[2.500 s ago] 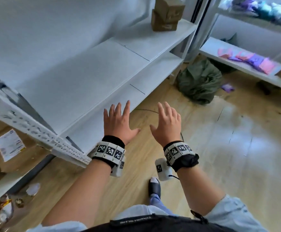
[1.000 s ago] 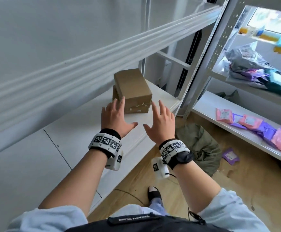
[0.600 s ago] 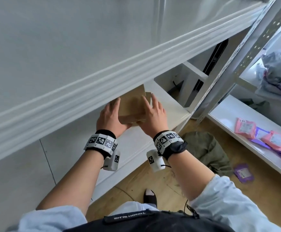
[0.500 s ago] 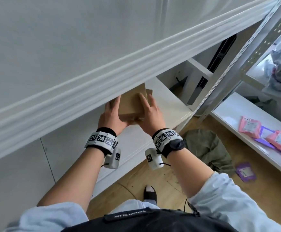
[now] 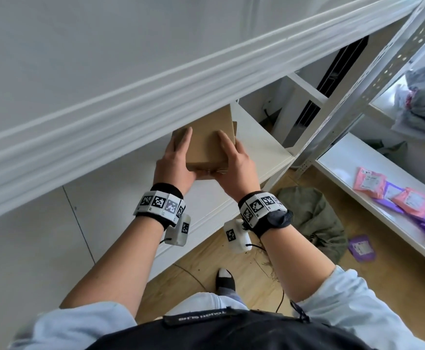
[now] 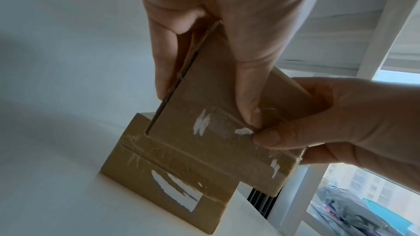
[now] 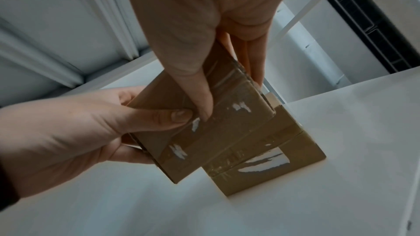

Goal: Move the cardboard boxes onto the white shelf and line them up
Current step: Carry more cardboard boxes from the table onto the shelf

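Two brown taped cardboard boxes are on the lower white shelf (image 5: 264, 147), stacked. My left hand (image 5: 173, 160) and right hand (image 5: 236, 160) grip the top box (image 5: 206, 140) from its two sides, thumbs on the near face. In the left wrist view the top box (image 6: 216, 114) is tilted and overhangs the right side of the lower box (image 6: 163, 186). The right wrist view shows the same top box (image 7: 222, 132) askew over the lower box (image 7: 284, 164). Whether the two boxes still touch is unclear. Only a sliver of the lower box (image 5: 234, 127) shows in the head view.
The white edge of the upper shelf (image 5: 130, 109) hangs just above the boxes. A perforated metal post (image 5: 373, 79) stands to the right. A green bag (image 5: 315, 218) and a purple packet (image 5: 361, 247) lie on the wooden floor. Pink and purple packets (image 5: 396, 195) lie on the neighbouring shelf.
Both hands, open in the air earlier, reached in under the upper shelf and took hold of the top box. It has since turned askew on the lower one.
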{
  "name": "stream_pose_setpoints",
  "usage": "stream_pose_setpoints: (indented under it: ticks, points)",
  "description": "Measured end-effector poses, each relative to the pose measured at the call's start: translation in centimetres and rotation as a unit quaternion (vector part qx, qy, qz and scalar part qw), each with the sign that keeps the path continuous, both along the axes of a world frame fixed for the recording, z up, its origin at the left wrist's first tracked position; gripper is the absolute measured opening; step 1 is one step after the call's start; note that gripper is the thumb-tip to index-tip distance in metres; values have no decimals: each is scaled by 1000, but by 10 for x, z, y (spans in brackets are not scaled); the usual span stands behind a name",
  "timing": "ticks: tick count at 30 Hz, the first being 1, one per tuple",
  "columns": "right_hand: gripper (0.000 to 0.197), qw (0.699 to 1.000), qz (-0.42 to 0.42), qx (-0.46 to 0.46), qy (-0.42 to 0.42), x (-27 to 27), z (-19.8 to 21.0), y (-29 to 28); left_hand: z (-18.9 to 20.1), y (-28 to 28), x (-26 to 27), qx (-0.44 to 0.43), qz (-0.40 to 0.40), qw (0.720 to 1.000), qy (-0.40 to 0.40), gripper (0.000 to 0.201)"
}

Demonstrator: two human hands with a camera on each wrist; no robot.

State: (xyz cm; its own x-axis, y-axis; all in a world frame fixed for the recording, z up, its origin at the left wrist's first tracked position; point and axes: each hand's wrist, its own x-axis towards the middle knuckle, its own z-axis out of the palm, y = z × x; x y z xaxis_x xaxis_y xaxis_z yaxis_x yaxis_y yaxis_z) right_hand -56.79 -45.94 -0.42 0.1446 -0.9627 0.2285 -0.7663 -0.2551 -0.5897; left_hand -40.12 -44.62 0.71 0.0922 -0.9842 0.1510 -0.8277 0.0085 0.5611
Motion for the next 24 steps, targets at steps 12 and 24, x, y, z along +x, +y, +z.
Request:
stream_pose_setpoints:
  ticks: [12,24]
  points:
    - [86,995,-97,-19,35,71,11,175,-9,140,72,3,-88,996,13,104]
    - [92,995,-96,15,19,151,17,360,0,326,150,31,-79,996,42,112]
